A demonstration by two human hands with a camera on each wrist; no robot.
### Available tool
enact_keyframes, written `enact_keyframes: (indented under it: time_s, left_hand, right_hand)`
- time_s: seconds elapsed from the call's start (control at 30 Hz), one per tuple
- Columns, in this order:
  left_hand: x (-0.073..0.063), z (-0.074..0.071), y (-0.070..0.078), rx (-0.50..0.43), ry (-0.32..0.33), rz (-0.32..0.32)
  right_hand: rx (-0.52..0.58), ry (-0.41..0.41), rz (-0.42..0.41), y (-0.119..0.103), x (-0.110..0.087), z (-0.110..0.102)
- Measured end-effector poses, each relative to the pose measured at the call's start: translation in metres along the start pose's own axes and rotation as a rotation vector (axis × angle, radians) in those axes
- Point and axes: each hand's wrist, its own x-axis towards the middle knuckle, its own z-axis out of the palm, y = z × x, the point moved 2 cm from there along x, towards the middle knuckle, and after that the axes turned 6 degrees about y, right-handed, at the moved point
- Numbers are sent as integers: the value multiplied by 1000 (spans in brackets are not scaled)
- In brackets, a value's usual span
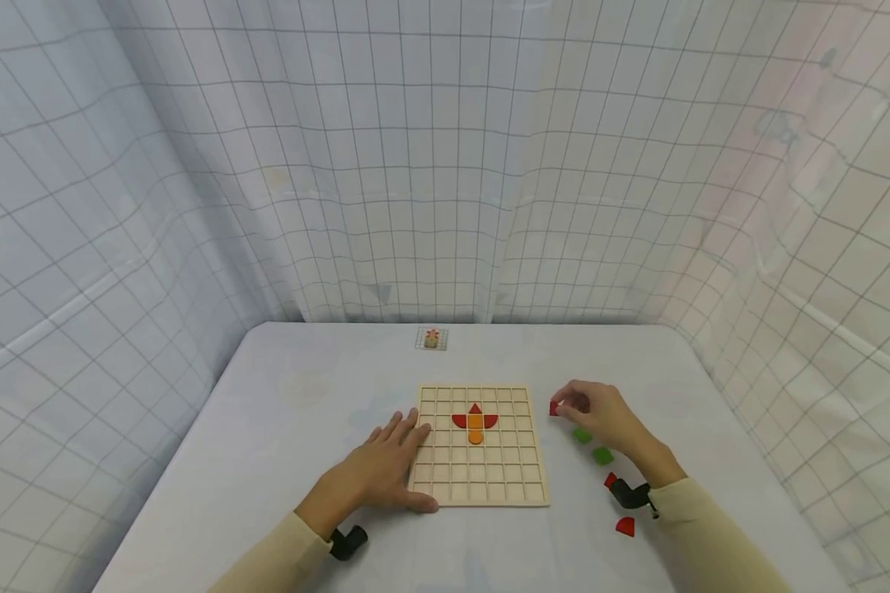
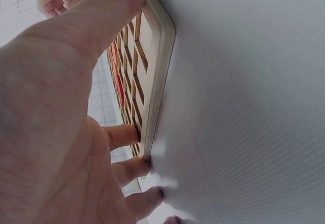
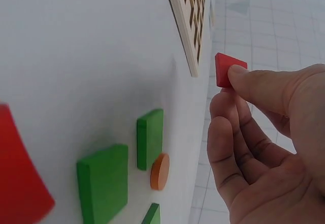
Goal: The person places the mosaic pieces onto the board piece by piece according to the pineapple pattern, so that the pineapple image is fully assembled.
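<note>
My left hand (image 1: 381, 468) lies with spread fingers along the left edge of a wooden grid board (image 1: 445, 482), thumb at its near corner. Set in the grid are a red triangle (image 1: 475, 408), two red rounded pieces (image 1: 491, 421), an orange square (image 1: 475, 421) and an orange disc (image 1: 475, 438). Right of the board, my right hand (image 1: 601, 412) pinches a small red tile (image 3: 222, 71) between thumb and fingers, raised over the table in the right wrist view. Under that hand lie green square tiles (image 3: 104, 183) and another orange disc (image 3: 160, 171).
A small picture card (image 1: 432, 338) lies on the white table (image 1: 326, 379) beyond the board. Near my right wrist are a red piece (image 1: 611, 479) and a red rounded piece (image 1: 625, 526). White gridded curtains (image 1: 445, 165) enclose the back and sides.
</note>
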Motion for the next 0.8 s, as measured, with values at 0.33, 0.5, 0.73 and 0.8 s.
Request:
enact_keyframes:
  time_s: [0.33,0.5,0.73,0.8]
  left_hand:
    - [1,-1,0,-2,5,7]
    - [1,1,-2,-1,12,10]
    - [1,2,-3,-8,16,9]
    - [1,2,-3,-11,18,10]
  right_hand:
    - [21,-30,-39,-21,3,28]
    - [37,-70,-46,-32,4,39]
    - [70,-113,-63,-45,6,55]
    - [77,-122,-60,-48,5,57]
